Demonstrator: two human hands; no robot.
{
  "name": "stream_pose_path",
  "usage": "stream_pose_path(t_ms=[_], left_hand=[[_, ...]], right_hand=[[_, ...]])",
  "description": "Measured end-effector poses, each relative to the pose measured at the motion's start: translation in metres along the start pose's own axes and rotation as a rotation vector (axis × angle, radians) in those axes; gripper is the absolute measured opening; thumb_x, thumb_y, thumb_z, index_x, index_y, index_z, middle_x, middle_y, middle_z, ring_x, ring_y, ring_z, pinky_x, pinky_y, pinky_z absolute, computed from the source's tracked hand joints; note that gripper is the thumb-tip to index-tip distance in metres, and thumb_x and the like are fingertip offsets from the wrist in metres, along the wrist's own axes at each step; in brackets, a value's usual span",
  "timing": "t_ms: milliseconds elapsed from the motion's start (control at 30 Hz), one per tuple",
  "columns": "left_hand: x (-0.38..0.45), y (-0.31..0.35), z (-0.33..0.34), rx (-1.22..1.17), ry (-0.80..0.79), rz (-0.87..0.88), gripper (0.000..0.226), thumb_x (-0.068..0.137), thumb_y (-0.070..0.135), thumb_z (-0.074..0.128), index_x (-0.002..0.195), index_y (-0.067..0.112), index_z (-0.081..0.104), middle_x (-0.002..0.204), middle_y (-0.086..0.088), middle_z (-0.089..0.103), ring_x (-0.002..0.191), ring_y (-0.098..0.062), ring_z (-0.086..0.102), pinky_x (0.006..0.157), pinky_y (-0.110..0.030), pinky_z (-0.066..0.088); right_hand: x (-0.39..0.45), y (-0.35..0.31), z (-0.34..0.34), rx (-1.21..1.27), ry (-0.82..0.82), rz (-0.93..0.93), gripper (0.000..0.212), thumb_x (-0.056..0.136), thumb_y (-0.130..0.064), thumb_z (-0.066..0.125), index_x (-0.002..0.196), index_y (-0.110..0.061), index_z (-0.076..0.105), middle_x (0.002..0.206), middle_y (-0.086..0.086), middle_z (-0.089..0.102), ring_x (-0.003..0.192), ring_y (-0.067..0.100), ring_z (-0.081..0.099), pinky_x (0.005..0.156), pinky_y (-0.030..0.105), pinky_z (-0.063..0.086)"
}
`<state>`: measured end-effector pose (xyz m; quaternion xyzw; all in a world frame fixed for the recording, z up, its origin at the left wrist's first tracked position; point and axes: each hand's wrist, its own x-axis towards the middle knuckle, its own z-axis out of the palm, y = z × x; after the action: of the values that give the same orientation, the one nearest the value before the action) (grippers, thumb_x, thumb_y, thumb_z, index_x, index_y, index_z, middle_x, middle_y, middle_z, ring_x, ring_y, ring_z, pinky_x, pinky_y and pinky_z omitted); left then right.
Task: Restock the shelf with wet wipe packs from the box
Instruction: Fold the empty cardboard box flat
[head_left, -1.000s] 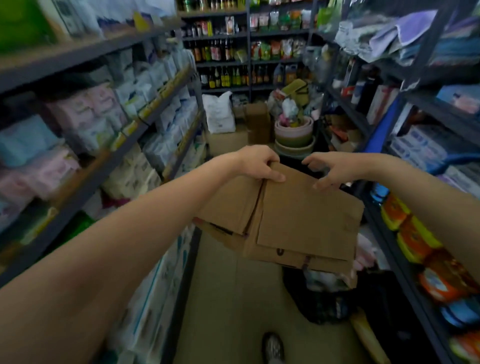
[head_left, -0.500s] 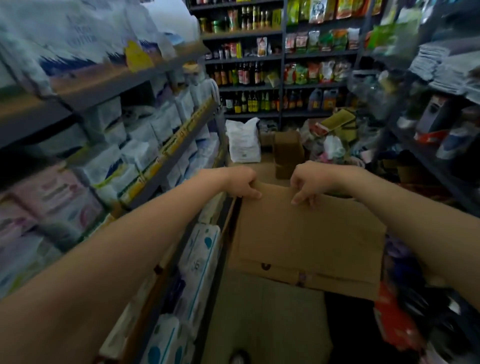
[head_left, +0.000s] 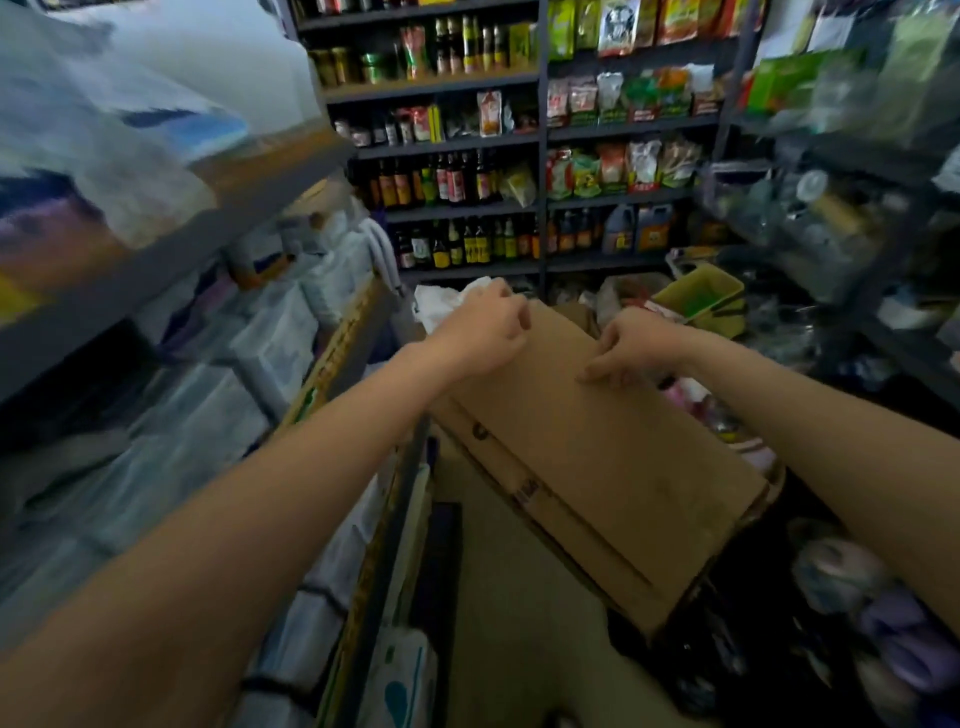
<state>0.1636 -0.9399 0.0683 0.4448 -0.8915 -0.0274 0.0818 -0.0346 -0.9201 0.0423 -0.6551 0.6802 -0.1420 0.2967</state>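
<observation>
Cardboard box (head_left: 597, 447) held by both hands (aisle blurred).

A cardboard box (head_left: 597, 457) is held out in the middle of a narrow aisle, above the floor (head_left: 519, 649). Its far edge is gripped by the left hand (head_left: 483, 332) at the left corner and by the right hand (head_left: 628, 348) just to the right of it. Shelving stacked with wipe packs (head_left: 280, 343) is set along the left side. Racks of bottles (head_left: 457, 182) are ranged across the far end, behind the box. Between those racks and the box, a basket (head_left: 701, 296) is placed to the right. More shelving (head_left: 857, 234) is set along the right.
</observation>
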Motion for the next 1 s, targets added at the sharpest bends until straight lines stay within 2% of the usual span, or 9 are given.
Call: stream_pose_path(t_ms=[133,233,367,500,633,700,800,933,1000], left_hand=[[0.119,-0.044,0.034,0.178,-0.157,-0.005,0.028,0.095,0.024,0.044,0.121,0.014,0.048,0.137,-0.013,0.033,0.131,-0.038,0.023,0.105,-0.046,0.032],[0.213,-0.089,0.051,0.224,-0.196,-0.029,0.029,0.094,0.025,0.044,0.120,0.014,0.047,0.135,-0.014,0.035,0.128,-0.037,0.024,0.106,-0.049,0.031],[0.313,-0.148,0.065,0.202,-0.258,-0.098,0.032,0.096,0.027,0.043,0.125,0.013,0.042,0.139,-0.015,0.030,0.128,-0.038,0.023,0.104,-0.049,0.032],[0.426,-0.215,0.088,0.286,-0.282,-0.058,0.041,0.094,0.026,0.046,0.133,0.018,0.039,0.141,-0.013,0.029,0.129,-0.038,0.024,0.106,-0.048,0.031],[0.556,-0.275,0.128,0.294,-0.296,0.001,0.041,0.094,0.026,0.042,0.134,0.021,0.037,0.141,-0.013,0.033,0.126,-0.038,0.029,0.104,-0.050,0.033],[0.614,-0.296,0.148,0.262,-0.346,0.013,0.041,0.095,0.025,0.041,0.136,0.023,0.037,0.145,-0.008,0.030,0.130,-0.038,0.026,0.104,-0.049,0.033],[0.689,-0.317,0.174,0.190,-0.431,0.017,0.042,0.097,0.020,0.038,0.139,0.026,0.036,0.150,-0.002,0.024,0.132,-0.038,0.024,0.105,-0.049,0.033],[0.791,-0.339,0.218,0.181,-0.464,0.033,0.049,0.095,0.011,0.036,0.140,0.028,0.033,0.151,-0.003,0.020,0.133,-0.037,0.024,0.104,-0.048,0.031],[0.842,-0.352,0.251,0.146,-0.496,0.034,0.052,0.093,0.010,0.038,0.141,0.028,0.032,0.152,-0.001,0.018,0.131,-0.036,0.026,0.103,-0.046,0.032]], right_hand=[[0.131,0.016,-0.019,0.015,0.052,-0.005,0.022,0.075,-0.029,0.076,0.072,-0.009,0.068,0.063,-0.001,0.067,0.059,0.010,0.064,0.051,0.018,0.051],[0.236,0.027,-0.047,-0.025,0.102,-0.021,0.026,0.074,-0.033,0.076,0.068,-0.009,0.070,0.067,0.003,0.071,0.066,0.016,0.068,0.063,0.027,0.056],[0.355,0.031,-0.084,-0.102,0.164,0.018,0.033,0.075,-0.037,0.074,0.056,-0.016,0.058,0.060,-0.002,0.063,0.063,0.014,0.064,0.062,0.028,0.052],[0.480,0.050,-0.107,-0.116,0.188,0.060,0.030,0.075,-0.039,0.074,0.079,-0.009,0.069,0.077,0.003,0.072,0.076,0.017,0.068,0.075,0.033,0.056],[0.601,0.082,-0.128,-0.167,0.217,0.125,0.043,0.078,-0.040,0.072,0.102,-0.006,0.066,0.100,0.005,0.068,0.096,0.023,0.064,0.074,0.028,0.046],[0.658,0.103,-0.135,-0.198,0.204,0.150,0.039,0.078,-0.042,0.071,0.098,-0.010,0.065,0.096,0.005,0.065,0.098,0.024,0.063,0.069,0.027,0.043],[0.727,0.136,-0.141,-0.208,0.163,0.164,0.033,0.078,-0.045,0.069,0.075,-0.018,0.051,0.077,-0.003,0.051,0.090,0.023,0.057,0.054,0.026,0.033],[0.820,0.190,-0.143,-0.171,0.174,0.179,0.047,0.080,-0.045,0.067,0.111,-0.011,0.057,0.104,0.005,0.063,0.102,0.025,0.059,0.078,0.033,0.048],[0.869,0.223,-0.135,-0.103,0.137,0.201,0.044,0.079,-0.045,0.067,0.107,-0.013,0.057,0.100,0.005,0.066,0.096,0.025,0.062,0.080,0.038,0.052]])
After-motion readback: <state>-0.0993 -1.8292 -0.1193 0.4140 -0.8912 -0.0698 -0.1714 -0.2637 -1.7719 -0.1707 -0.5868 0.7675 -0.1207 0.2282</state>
